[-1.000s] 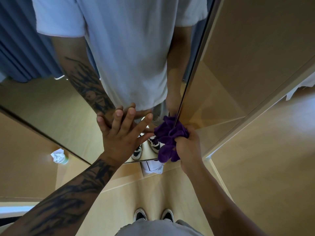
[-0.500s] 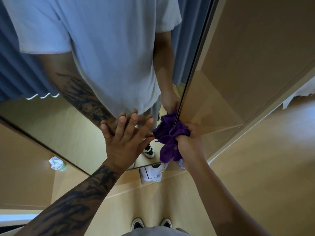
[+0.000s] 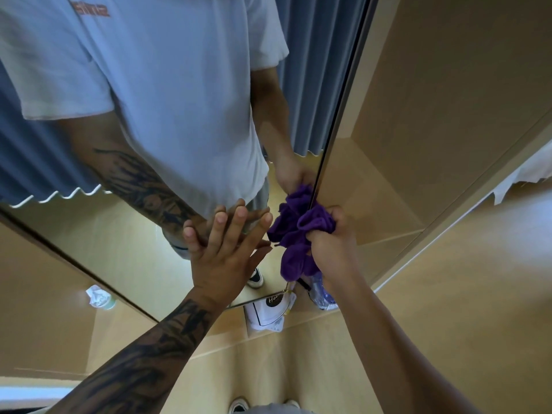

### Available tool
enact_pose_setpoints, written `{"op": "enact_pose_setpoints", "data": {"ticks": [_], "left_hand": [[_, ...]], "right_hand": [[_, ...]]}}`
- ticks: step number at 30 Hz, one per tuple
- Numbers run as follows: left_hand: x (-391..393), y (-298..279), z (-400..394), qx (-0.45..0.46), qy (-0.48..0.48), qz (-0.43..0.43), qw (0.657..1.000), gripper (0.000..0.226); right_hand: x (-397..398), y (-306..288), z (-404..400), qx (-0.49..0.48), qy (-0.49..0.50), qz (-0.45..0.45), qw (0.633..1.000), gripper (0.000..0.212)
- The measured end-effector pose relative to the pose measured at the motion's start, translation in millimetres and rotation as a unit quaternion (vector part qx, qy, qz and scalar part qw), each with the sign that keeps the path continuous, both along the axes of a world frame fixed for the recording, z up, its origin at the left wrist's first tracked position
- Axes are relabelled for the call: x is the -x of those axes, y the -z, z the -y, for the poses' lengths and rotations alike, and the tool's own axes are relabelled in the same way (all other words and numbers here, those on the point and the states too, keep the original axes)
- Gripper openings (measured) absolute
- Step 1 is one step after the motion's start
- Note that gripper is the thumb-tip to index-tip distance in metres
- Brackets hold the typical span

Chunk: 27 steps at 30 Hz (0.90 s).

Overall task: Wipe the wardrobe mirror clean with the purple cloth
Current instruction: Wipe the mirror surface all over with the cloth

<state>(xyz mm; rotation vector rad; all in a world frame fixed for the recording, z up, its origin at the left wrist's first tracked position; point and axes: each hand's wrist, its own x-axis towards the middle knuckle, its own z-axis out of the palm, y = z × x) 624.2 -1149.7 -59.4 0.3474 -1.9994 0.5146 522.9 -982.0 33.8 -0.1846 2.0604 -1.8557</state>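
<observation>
Head view: my right hand (image 3: 331,249) has its fingers clenched round the bunched purple cloth (image 3: 294,234), pressed on the wardrobe mirror (image 3: 89,234) at its right edge, low down. My left hand (image 3: 224,255) lies flat on the glass, fingers straight, just left of the cloth. Unwiped glass runs up and left, so right hand leads
</observation>
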Motion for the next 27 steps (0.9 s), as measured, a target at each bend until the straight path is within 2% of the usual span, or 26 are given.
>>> {"op": "enact_pose_setpoints", "data": {"ticks": [4, 9, 11, 13, 18, 24, 27], "left_hand": [[0.7, -2.0, -3.0, -0.016, 0.004, 0.002, 1.000, 0.087], [-2.4, -4.1, -7.4, -0.027, 0.003, 0.018, 0.999, 0.084], [-2.8, -4.7, -7.6, -0.028, 0.001, 0.017, 0.999, 0.081], [-3.0, -5.7, -8.7, -0.033, 0.005, 0.014, 0.999, 0.079], [-2.8, -6.7, -10.1, -0.036, 0.007, 0.013, 0.999, 0.079], [-8.2, -10.1, -12.7, -0.045, -0.002, 0.039, 0.998, 0.075], [-11.9, -11.0, -14.6, -0.056, -0.005, 0.055, 0.997, 0.071]], "right_hand": [[-6.6, 0.8, -1.1, 0.011, 0.005, -0.036, 0.999, 0.053], [-17.1, 17.3, -2.8, -0.028, 0.012, 0.032, 0.999, 0.037], [-15.7, 12.4, -0.9, -0.034, 0.005, 0.037, 0.999, 0.041], [-9.6, 0.7, 0.2, -0.016, 0.003, 0.020, 1.000, 0.045], [-9.3, -11.1, -0.7, 0.021, 0.009, -0.051, 0.998, 0.038], [-21.1, 13.6, -3.4, -0.026, 0.004, -0.004, 1.000, 0.037], [-10.4, -4.0, 0.4, -0.015, 0.002, -0.030, 0.999, 0.035]]}}
